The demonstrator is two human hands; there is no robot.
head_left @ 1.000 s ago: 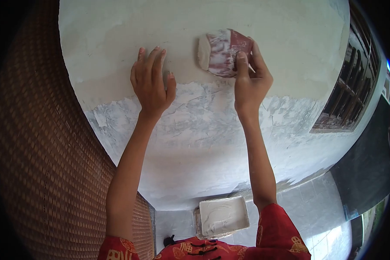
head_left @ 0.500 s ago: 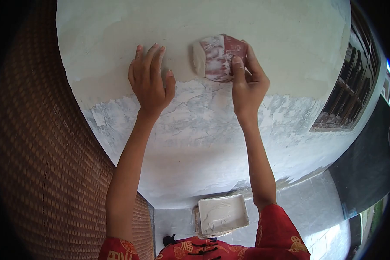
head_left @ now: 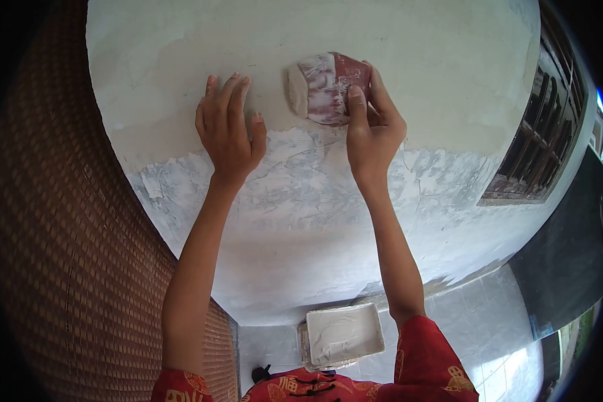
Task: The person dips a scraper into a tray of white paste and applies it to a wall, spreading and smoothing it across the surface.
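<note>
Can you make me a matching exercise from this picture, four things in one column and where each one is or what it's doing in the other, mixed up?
Things:
1. left hand
2. right hand
3. tray of plaster
4. woven panel

Places or states:
A. on the floor tiles at the foot of the wall
B. flat and open against the wall
C. beside the wall, at the left
D. gripping a red pad smeared with white

Pairs: 1-B, 2-D, 3-A, 4-C

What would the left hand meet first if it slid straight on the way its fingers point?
Only more wall: the left hand lies flat, fingers pointing up the plaster. The sanding block sits off to its right, outside that line.
</note>
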